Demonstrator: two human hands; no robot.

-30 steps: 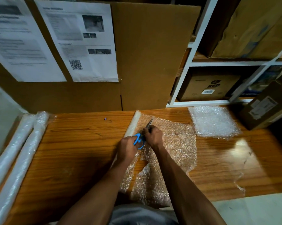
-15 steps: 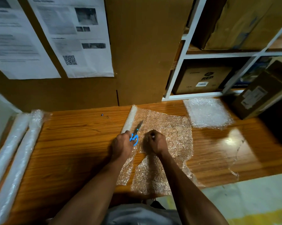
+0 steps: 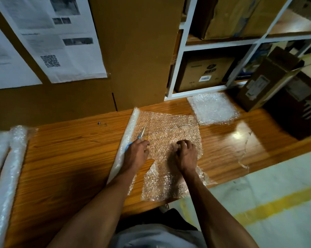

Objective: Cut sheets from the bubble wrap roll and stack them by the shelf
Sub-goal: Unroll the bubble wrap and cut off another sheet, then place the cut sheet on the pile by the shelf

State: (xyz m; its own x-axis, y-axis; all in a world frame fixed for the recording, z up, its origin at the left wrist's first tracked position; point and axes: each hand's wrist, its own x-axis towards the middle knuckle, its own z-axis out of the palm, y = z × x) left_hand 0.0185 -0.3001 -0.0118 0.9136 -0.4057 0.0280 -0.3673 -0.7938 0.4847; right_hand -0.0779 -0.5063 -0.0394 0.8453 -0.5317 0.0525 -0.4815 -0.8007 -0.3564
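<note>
Blue-handled scissors [image 3: 140, 136], gripped in left fingers [image 3: 145, 144], point away along roll [image 3: 127, 138].

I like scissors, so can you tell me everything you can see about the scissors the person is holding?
The scissors have bright blue handles and slim, silvery metal blades. The left hand grips the handles, so only a bit of blue shows. The blades point away from the person, toward the cardboard wall, and look nearly closed. They lie low over the unrolled bubble wrap sheet, just beside the bubble wrap roll. Whether the tips touch the sheet cannot be told.
</note>
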